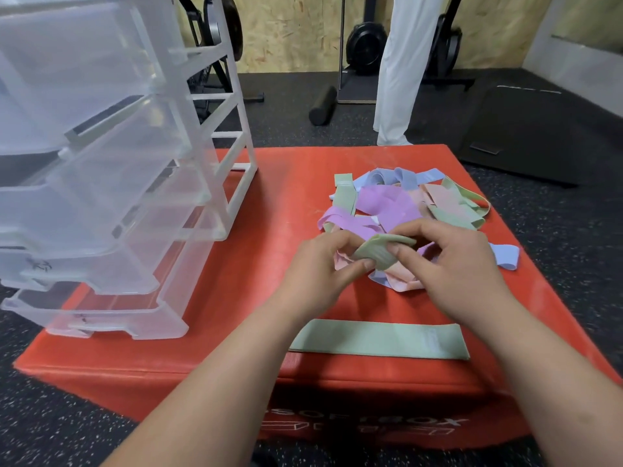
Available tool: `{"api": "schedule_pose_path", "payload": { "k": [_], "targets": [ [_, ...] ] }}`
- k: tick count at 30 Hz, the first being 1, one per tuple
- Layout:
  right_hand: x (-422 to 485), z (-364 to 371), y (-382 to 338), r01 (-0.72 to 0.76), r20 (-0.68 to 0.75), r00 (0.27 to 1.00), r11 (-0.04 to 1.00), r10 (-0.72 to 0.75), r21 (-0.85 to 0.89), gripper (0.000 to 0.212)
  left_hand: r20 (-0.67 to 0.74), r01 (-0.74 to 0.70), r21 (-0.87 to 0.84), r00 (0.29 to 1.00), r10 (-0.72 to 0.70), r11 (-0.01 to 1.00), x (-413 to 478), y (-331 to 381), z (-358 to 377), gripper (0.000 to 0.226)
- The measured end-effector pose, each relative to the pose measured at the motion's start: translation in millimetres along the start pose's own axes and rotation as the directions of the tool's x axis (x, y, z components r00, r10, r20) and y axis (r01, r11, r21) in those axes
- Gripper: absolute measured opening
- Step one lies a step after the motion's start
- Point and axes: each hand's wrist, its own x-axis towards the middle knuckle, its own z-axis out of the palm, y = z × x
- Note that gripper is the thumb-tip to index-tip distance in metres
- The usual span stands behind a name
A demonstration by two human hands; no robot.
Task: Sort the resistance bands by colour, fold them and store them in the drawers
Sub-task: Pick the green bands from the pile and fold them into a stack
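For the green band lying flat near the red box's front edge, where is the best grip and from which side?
Probably a pinch on either short end of the flat green band, coming down from above. It lies flat and straight on the red box, apart from the pile, so an end lifts cleanly and suits folding.

Left hand [313, 264], right hand [448, 261]: both bare, above top of red padded vinyl box [286, 197]. Left forearm [219, 372] at box's near-left corner, right forearm [539, 365] at its near-right edge: both uncovered from wrist to picture border. Short plain nails show on a few fingertips. Knuckle creases visible. Dark shape below box's front face: too blurred to tell.
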Motion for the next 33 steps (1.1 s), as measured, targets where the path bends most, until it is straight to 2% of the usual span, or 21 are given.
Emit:
{"api": "schedule_pose_path", "payload": {
  "k": [6, 8, 11, 14, 16, 20, 22, 25, 27, 29, 33],
  "targets": [
    [0.6, -21.8, 0.4, 0.033, -0.198, 0.980, 0.976, 0.011, 0.216, 0.032, 0.082, -0.057, 0.323, 0.996, 0.032, 0.945, -2.1, -16.6, -2.1, 0.014],
    [-0.8, -30.3, 6.0, 0.028, -0.273, 0.961, 0.960, 0.051, 0.277, 0.026, 0.094, -0.055, 0.359, 0.995, 0.022, 0.932, -3.1, -17.2, -3.0, 0.015],
    [-7.3, -39.7, 17.4, -0.039, -0.341, 0.928, 0.950, 0.149, 0.309, 0.012, 0.037, -0.062, 0.406, 0.998, 0.051, 0.912, -3.7, -13.5, -8.1, 0.020],
    [-13.7, -50.0, 21.2, -0.110, -0.422, 0.867, 0.927, 0.266, 0.358, 0.009, -0.030, -0.026, 0.494, 0.998, 0.046, 0.869, -9.1, -11.8, -17.5, 0.012],
    [-18.0, -58.3, 25.1, -0.177, -0.449, 0.821, 0.905, 0.352, 0.386, 0.008, -0.042, 0.002, 0.468, 0.999, 0.020, 0.884, -14.8, -13.1, -24.8, 0.008],
    [-30.0, -69.3, 46.6, -0.402, -0.285, 0.813, 0.843, 0.508, 0.358, 0.003, -0.082, 0.158, 0.209, 0.986, -0.144, 0.965, -24.0, -12.4, -42.6, 0.008],
    [-36.1, -71.6, 54.4, -0.505, -0.176, 0.812, 0.822, 0.556, 0.263, 0.001, -0.124, 0.231, 0.132, 0.969, -0.215, 0.964, -29.8, -12.5, -51.6, 0.010],
    [-45.4, -71.8, 58.0, -0.568, -0.041, 0.816, 0.813, 0.576, 0.124, 0.011, -0.127, 0.305, 0.065, 0.947, -0.295, 0.950, -42.4, -12.4, -63.2, 0.009],
    [-51.3, -68.6, 59.7, -0.583, 0.026, 0.813, 0.812, 0.582, 0.039, 0.011, -0.081, 0.341, 0.074, 0.939, -0.335, 0.937, -52.2, -13.6, -69.7, 0.009],
    [-55.6, -62.9, 58.8, -0.582, 0.095, 0.807, 0.812, 0.583, -0.042, 0.010, -0.053, 0.356, 0.153, 0.934, -0.352, 0.922, -62.0, -14.2, -74.2, 0.011],
    [-58.5, -52.0, 57.2, -0.508, 0.152, 0.826, 0.833, 0.543, -0.218, 0.022, -0.054, 0.361, 0.302, 0.931, -0.362, 0.883, -79.8, -13.5, -78.1, 0.010]
  ]
}}
